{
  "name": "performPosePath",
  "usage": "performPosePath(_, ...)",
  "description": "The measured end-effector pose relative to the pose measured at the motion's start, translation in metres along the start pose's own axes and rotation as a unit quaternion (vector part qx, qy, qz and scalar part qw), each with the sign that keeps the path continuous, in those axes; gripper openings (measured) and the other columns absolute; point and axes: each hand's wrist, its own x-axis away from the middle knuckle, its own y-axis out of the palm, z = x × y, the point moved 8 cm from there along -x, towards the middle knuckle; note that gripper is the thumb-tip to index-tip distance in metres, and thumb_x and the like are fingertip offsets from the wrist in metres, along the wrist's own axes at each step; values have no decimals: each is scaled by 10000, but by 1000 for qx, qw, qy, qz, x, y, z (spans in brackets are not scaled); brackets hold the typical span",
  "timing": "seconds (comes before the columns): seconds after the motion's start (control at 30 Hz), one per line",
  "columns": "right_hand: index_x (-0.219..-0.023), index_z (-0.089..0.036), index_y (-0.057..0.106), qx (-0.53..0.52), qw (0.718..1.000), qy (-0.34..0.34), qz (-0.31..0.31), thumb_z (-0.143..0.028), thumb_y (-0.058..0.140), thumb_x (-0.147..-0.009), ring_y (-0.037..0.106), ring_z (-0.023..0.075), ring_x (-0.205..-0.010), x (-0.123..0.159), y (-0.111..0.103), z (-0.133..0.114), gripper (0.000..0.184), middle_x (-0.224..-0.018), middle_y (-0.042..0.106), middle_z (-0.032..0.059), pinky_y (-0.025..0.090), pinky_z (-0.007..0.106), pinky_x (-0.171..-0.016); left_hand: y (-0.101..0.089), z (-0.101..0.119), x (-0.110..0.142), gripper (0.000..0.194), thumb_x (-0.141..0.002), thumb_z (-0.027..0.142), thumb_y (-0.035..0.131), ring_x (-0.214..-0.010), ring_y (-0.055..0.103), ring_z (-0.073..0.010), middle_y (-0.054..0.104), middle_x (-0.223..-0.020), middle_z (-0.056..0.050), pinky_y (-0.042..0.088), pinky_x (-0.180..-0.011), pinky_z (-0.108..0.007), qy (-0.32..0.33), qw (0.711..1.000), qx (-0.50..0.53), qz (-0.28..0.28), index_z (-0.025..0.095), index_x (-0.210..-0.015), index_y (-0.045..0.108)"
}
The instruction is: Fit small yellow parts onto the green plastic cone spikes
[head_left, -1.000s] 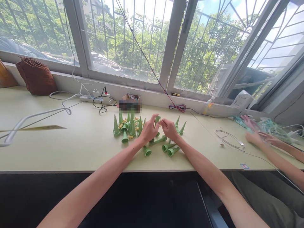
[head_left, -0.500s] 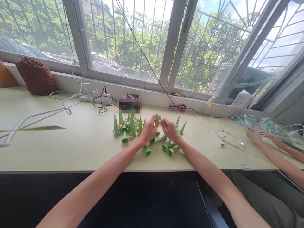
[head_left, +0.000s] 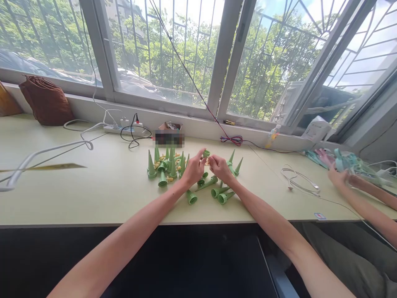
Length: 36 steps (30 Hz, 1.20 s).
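Note:
My left hand (head_left: pixel 194 169) is closed around a green plant watering spike (head_left: pixel 206 153), its open wide end facing up. Close against it, my right hand (head_left: pixel 219 169) has its fingers pinched at a small yellowish piece that shows between the hands; the fingers mostly hide it. On the left, several green spikes (head_left: pixel 151 166) stand on their wide ends among small yellow valve pieces (head_left: pixel 169 179). Other spikes (head_left: pixel 225 198) lie on their sides below and beside my hands.
Behind the spikes is a small open box (head_left: pixel 169 134), partly blurred. A power strip (head_left: pixel 127 129) with cords lies to its left, a coiled white cable (head_left: pixel 299 182) to the right. At far right a co-worker's hands (head_left: pixel 339 178) handle bagged items on the table (head_left: pixel 102 194).
My hands stay almost in place; the yellowish piece between them shows more now. The co-worker's hands have shifted, and a pink item shows near them.

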Motion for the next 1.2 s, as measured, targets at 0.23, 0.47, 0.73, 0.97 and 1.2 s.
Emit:
performPosePath(0.23, -797, -193, 530, 77, 995, -56, 5, -457, 379, -943, 405, 115, -560, 2, -2, -15, 338, -618, 496, -16, 356, 242, -570, -2, -4, 0, 379, -914, 327, 470, -432, 429, -85, 590, -636, 9, 376, -497, -219, -50, 998, 25, 15, 161, -1250, 522)
performPosePath(0.47, -755, -204, 486, 69, 997, -38, 0, -459, 358, -948, 400, 116, -548, 1, -2, -9, 345, -587, 462, -27, 349, 240, -556, 1, 1, 0, 328, -921, 296, 468, -475, 454, -81, 616, -739, -7, 388, -524, -206, 0, 1000, 13, 1, 188, -1231, 484)
performPosePath(0.73, -721, -213, 443, 25, 999, -21, -8, -490, 343, -954, 412, 114, -529, -1, 0, -4, 375, -576, 451, -27, 357, 241, -542, 1, 7, 2, 330, -922, 220, 453, -498, 445, -80, 607, -782, -5, 395, -561, -209, 33, 999, -4, -5, 220, -1252, 447)
performPosePath(0.97, -802, -200, 509, 69, 996, -49, 0, -490, 367, -943, 408, 120, -557, 1, -2, -13, 353, -599, 476, -23, 362, 241, -571, 1, 0, 1, 311, -921, 303, 446, -435, 385, -78, 512, -618, 41, 348, -494, -206, -22, 999, 31, 3, 197, -1213, 475)
performPosePath(1.2, -794, -206, 491, 82, 995, -52, 2, -483, 343, -952, 410, 125, -553, 1, -1, -9, 352, -582, 464, -26, 358, 239, -573, 1, 2, 1, 284, -936, 314, 441, -448, 421, -70, 578, -717, 15, 369, -518, -201, 1, 1000, 19, 1, 205, -1196, 481)
